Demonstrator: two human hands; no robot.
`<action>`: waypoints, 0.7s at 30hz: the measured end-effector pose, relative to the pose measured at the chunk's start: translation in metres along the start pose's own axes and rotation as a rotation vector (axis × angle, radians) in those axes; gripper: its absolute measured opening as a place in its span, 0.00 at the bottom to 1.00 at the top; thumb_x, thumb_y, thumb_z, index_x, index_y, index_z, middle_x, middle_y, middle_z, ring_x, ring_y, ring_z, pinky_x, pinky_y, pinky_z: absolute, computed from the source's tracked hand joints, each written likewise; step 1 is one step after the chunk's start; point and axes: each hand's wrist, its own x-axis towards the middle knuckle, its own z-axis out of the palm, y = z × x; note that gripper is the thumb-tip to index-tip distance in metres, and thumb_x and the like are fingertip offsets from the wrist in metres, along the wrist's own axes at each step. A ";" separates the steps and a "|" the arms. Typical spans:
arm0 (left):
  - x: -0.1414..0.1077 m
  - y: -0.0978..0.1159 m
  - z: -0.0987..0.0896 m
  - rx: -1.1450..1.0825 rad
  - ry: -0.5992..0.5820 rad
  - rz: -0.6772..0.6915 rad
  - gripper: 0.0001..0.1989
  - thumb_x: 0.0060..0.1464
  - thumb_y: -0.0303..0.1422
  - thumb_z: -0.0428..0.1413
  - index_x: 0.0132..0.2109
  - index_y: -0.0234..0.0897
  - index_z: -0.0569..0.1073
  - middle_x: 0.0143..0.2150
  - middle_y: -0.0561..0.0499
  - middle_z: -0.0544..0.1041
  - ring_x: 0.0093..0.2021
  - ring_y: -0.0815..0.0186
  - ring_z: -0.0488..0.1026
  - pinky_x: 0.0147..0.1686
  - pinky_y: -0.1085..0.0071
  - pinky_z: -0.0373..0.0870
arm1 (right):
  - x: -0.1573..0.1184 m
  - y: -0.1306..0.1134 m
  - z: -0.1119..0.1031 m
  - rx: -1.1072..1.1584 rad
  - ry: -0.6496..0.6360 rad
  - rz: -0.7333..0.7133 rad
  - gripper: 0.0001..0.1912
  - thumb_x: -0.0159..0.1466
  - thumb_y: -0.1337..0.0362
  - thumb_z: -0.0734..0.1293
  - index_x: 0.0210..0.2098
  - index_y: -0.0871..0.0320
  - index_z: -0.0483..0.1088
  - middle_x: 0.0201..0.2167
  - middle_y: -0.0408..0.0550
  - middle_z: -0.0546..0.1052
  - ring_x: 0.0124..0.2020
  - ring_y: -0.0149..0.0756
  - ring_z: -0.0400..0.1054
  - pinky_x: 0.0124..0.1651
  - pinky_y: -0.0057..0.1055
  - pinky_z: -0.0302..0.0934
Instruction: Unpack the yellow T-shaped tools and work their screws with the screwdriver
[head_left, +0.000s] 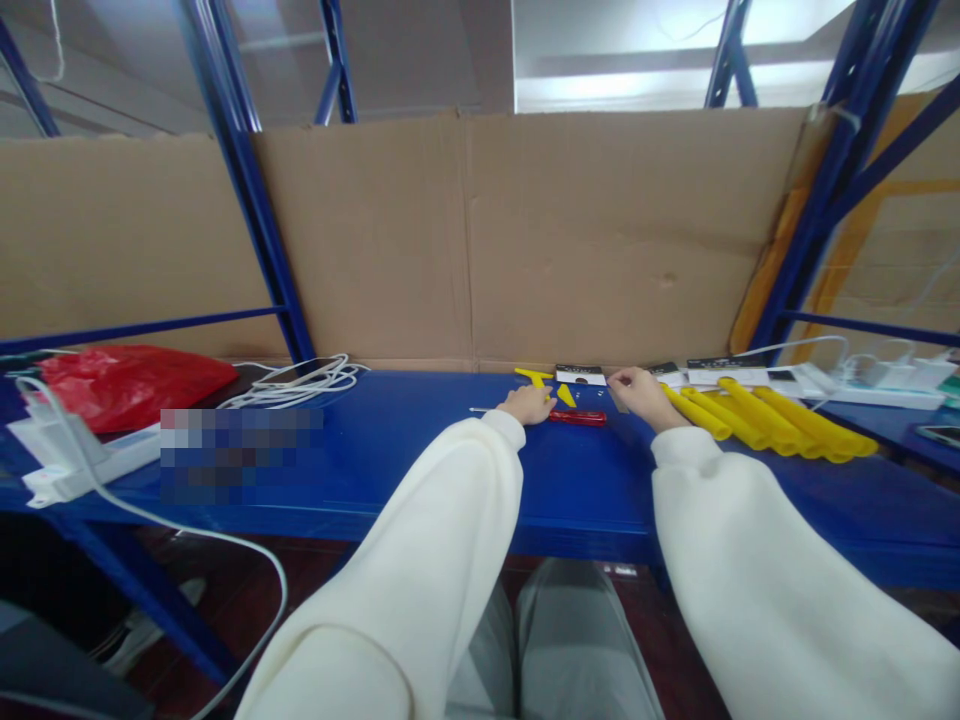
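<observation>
My left hand is closed around a small yellow part on the blue table. My right hand is pinched near some small pieces; what its fingertips hold, if anything, is too small to name. Between the hands lie a yellow piece, tiny bits and a red-handled screwdriver. A black-and-white box stands just behind them.
Several yellow tubes lie right of my right hand, with boxes and a power strip behind. At the left are a red bag, white cables and another power strip. Cardboard backs the blue table.
</observation>
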 end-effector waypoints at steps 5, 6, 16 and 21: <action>0.002 0.000 0.001 -0.008 -0.003 -0.005 0.27 0.68 0.41 0.42 0.68 0.38 0.63 0.66 0.38 0.69 0.65 0.51 0.67 0.61 0.57 0.62 | -0.003 -0.004 -0.003 -0.032 -0.014 0.011 0.13 0.59 0.69 0.62 0.33 0.60 0.80 0.35 0.53 0.83 0.38 0.41 0.76 0.43 0.30 0.66; 0.003 0.000 0.001 -0.011 -0.002 -0.005 0.26 0.68 0.41 0.42 0.68 0.38 0.63 0.66 0.39 0.69 0.64 0.51 0.67 0.61 0.57 0.62 | -0.004 -0.005 -0.003 -0.035 -0.020 0.018 0.13 0.59 0.69 0.62 0.33 0.61 0.80 0.36 0.53 0.83 0.38 0.41 0.76 0.42 0.30 0.66; 0.005 -0.004 0.003 -0.004 0.007 0.036 0.26 0.68 0.40 0.41 0.67 0.38 0.64 0.65 0.40 0.70 0.64 0.53 0.68 0.60 0.59 0.63 | -0.005 -0.010 -0.015 -0.127 -0.010 0.132 0.14 0.62 0.69 0.61 0.38 0.61 0.80 0.40 0.57 0.82 0.45 0.45 0.75 0.48 0.34 0.66; 0.003 -0.004 0.002 -0.001 -0.013 0.031 0.27 0.68 0.41 0.40 0.69 0.38 0.61 0.68 0.40 0.66 0.66 0.54 0.66 0.62 0.58 0.62 | -0.008 0.008 -0.035 -0.300 0.082 0.367 0.18 0.61 0.71 0.64 0.49 0.66 0.77 0.50 0.68 0.76 0.55 0.52 0.71 0.53 0.40 0.66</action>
